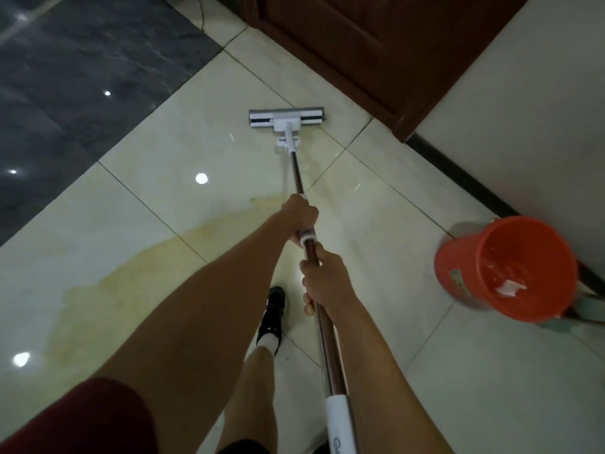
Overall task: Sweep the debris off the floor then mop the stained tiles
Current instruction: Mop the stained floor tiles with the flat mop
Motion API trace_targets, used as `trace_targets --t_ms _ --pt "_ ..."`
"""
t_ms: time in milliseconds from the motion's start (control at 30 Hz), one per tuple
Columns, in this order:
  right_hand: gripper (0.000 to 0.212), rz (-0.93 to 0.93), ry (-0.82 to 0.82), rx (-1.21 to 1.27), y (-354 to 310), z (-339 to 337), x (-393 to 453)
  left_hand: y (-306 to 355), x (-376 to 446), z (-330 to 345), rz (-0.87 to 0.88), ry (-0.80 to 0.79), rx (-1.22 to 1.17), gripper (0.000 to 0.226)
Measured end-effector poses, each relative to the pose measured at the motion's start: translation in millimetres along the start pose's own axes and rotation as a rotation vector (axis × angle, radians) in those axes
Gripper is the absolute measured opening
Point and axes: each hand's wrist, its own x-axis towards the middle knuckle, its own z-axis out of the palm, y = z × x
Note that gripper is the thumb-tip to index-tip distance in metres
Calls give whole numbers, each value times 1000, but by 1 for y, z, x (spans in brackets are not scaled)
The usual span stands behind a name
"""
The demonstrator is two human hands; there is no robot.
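Both hands wrap the brown metal mop pole (299,178): left hand (299,216) ahead, right hand (322,280) behind. Flat white-and-grey mop head (286,117) lies beyond the yellowish stain (131,273) on the cream tiles. Judgement: draw the head back over the stain with overlapping, firmly pressed strokes.

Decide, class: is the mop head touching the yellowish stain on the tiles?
Apart. The head view shows the mop head resting on pale tile near the wooden door, with clean-looking floor between it and the yellowish stain spreading nearer the person.

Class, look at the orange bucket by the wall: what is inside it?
Inside the orange bucket there is a glistening, wet-looking bottom with something white lying in it. The near wall hides part of the bottom.
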Motion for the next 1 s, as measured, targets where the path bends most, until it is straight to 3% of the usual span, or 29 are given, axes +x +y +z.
trace_targets --t_ms 233,300,500,567,600,767,1000 --pt "6 7 -11 17 125 -28 -107 -14 -107 118 93 -15 380 34" --pt "7 -18 -13 -21 147 -37 -134 -14 -131 145 97 38 359 33" --pt "10 1 -5 -42 186 -54 -178 -18 -171 198 135 -48 276 48" --pt "13 0 6 -35 187 -58 -179 -6 -171 196 -75 -35 154 43" --pt "14 0 18 -43 183 -60 -177 -4 -167 192 -71 -19 113 41" --pt "12 -13 39 6 144 -72 -146 5 -133 161 120 106 333 36" --pt "18 -22 32 -40 57 -79 -70 27 -55 88 206 166 159 31"
